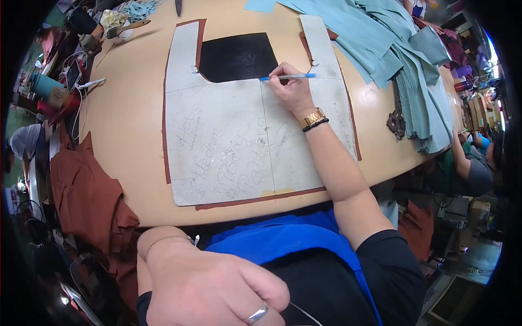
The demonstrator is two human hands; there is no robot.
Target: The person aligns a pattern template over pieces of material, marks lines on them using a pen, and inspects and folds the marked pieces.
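In my right hand (293, 91) is a blue pen (302, 76), its tip at the neckline edge of a pale grey pattern piece (223, 119) with handwriting on it. Reddish-brown cloth (166, 130) shows around the pattern's edges. A black sheet (239, 56) lies in the neck opening, on the table. My left hand (217, 288) is close to the camera, low in the view, fingers curled; a thin cord runs out beside them, and what they hold is hidden.
Brown cloth (95, 195) hangs over the table's left edge. Light blue-green fabric (418, 92) is piled at the right. A brush (128, 28), a cable and a teal container (49, 87) are at the upper left. A person (473, 168) is at the far right.
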